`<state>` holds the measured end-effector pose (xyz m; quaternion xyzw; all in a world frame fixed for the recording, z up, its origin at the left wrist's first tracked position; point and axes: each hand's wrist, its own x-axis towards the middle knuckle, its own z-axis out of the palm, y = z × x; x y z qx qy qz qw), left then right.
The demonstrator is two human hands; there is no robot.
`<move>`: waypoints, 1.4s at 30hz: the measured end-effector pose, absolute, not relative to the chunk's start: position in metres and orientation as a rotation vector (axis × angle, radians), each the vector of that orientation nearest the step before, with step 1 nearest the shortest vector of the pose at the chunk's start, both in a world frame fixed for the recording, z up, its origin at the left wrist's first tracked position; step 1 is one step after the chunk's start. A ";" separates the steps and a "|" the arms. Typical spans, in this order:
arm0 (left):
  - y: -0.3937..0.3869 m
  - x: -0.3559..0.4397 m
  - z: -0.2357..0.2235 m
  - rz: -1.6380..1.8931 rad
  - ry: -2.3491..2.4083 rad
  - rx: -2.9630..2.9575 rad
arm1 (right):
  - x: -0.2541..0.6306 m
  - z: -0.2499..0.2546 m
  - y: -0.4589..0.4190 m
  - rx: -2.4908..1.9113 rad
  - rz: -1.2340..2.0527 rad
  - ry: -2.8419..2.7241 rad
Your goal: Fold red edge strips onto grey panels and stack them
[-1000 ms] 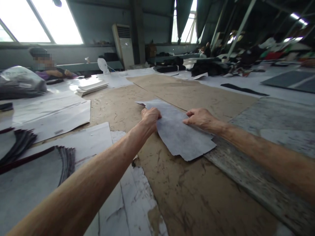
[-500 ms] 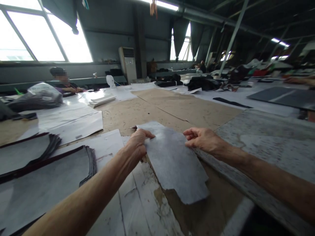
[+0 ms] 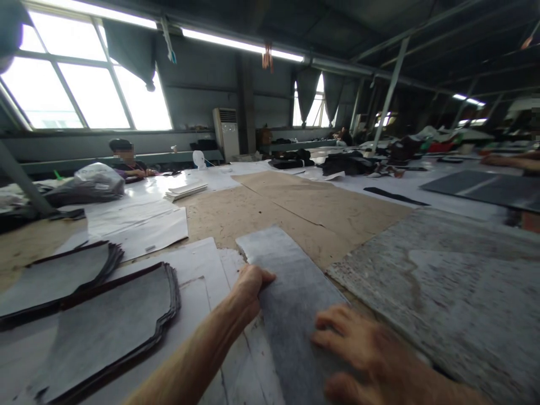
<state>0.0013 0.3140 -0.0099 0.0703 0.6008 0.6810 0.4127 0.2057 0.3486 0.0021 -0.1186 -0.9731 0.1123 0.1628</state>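
One sheet (image 3: 295,281), left hand (image 3: 250,285) at edge

Left hand (image 3: 252,286) on grey sheet (image 3: 289,292), right hand (image 3: 363,346) blurred

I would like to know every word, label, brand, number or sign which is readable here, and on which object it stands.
No text can be read.
Grey sheet in front: no lettering visible.
Far white sheet at left: small mark, too small to tell if text.
Tall cabinet: any marking is too small to read.
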 end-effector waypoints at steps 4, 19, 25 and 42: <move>0.305 -0.012 0.009 1.663 1.590 0.263 | 0.217 -0.015 0.337 -0.181 -0.005 -2.689; 0.173 0.018 -0.037 1.375 2.148 1.885 | 0.219 -0.022 0.311 0.085 -0.033 -2.528; 0.180 0.028 -0.030 1.138 1.815 2.439 | 0.217 -0.021 0.322 -0.736 0.427 -2.324; 0.206 0.029 -0.028 0.727 2.154 2.109 | 0.190 0.002 0.381 -1.101 0.637 -2.293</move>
